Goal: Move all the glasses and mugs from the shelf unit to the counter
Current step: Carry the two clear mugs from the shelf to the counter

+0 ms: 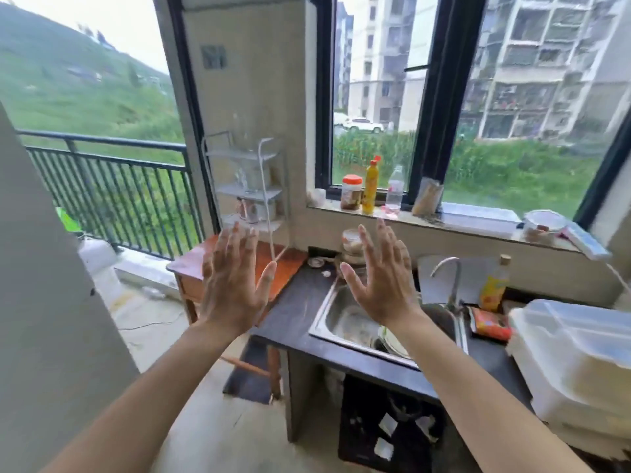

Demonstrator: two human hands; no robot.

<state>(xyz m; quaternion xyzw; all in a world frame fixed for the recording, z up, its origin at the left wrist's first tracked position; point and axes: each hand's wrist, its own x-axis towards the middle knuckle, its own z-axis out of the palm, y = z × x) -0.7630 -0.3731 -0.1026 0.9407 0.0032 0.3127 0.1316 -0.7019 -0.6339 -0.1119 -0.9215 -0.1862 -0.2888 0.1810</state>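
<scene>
Task looks unstarted: glasses and mug (251,209) blurred on white wire shelf unit (246,180); dark counter (290,319) has none visible. Left hand (232,285), right hand (380,285) spread flat, empty.

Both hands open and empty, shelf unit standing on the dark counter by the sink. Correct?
No. In the head view the shelf unit stands on the wooden table left of the dark counter, not on it. Both the left hand and right hand are open and empty.
</scene>
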